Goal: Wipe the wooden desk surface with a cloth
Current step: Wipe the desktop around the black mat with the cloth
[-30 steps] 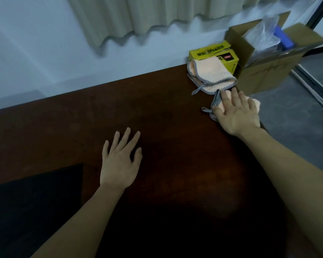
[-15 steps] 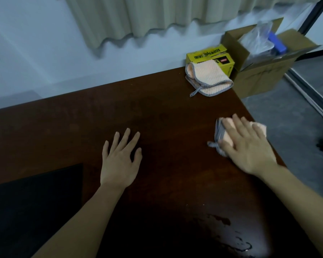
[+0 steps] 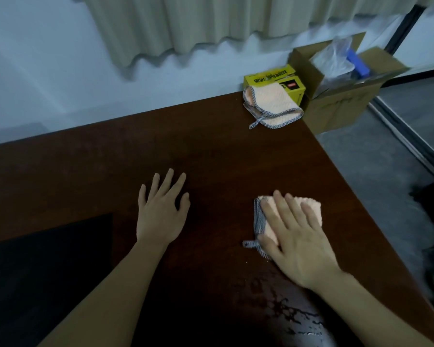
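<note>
The dark wooden desk (image 3: pixel 211 151) fills the lower view. My right hand (image 3: pixel 296 239) lies flat on a folded peach cloth (image 3: pixel 311 207) with grey checked trim, pressing it onto the desk near the right edge. Most of that cloth is hidden under the palm; a grey loop sticks out at its near left corner. My left hand (image 3: pixel 161 211) rests flat on the bare wood to the left, fingers spread, holding nothing. Wet streaks (image 3: pixel 286 311) shine on the wood just in front of my right wrist.
A second folded peach cloth (image 3: pixel 273 106) lies at the desk's far right corner, against a yellow box (image 3: pixel 293 85). An open cardboard box (image 3: pixel 341 106) with plastic inside stands on the floor beyond. A black mat (image 3: pixel 43 271) covers the near left. The desk's right edge runs close to my right hand.
My right hand has dragged the cloth from beside the second cloth at the far corner down toward me along the right side. The left hand has stayed put. Wet streaks have come into view.
</note>
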Demonstrator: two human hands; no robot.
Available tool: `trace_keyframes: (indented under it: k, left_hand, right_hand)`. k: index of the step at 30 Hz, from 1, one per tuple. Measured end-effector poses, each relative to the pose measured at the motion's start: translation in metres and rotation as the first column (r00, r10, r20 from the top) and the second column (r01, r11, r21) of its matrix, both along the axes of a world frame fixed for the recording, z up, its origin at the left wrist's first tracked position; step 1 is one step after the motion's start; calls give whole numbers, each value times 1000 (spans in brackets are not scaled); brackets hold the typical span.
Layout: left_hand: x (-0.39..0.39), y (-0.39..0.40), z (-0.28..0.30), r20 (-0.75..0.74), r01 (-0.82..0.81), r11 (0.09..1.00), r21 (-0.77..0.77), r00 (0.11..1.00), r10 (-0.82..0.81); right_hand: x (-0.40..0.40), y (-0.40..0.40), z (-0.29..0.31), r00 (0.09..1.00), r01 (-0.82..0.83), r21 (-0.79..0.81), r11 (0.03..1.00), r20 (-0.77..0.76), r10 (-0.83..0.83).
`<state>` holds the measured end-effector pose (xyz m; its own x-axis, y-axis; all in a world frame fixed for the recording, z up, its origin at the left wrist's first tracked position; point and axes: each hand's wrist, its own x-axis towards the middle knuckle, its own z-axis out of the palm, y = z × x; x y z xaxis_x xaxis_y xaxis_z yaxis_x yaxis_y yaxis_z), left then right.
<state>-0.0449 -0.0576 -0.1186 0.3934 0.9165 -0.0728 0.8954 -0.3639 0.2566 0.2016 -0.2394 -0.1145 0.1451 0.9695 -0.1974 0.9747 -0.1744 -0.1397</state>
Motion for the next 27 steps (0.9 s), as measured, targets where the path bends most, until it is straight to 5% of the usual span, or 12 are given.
trace_keyframes:
  k: [4,11,17,21,27]
  left_hand:
    - [-1,0,0,-7,3,1000,-1,1000,-3]
    - [-1,1,-3,15,8,1000,12,1000,-9]
    - [-5,-4,2,153,15,995,103,988,-31]
    - [-19,-12,8,213,37,987,158,975,-70]
    - [-84,-25,10,108,50,990,132,992,-65]
  right_hand:
    - [35,16,2,999,-31,-32,999,17,31]
    - [42,82,1,965,259,-53,965,65,-255]
    - [-39,18,4,997,-75,-6,997,15,75]
    - [-26,0,6,971,-235,-28,972,-44,234]
    - [34,74,1,988,149,-58,987,57,-145]
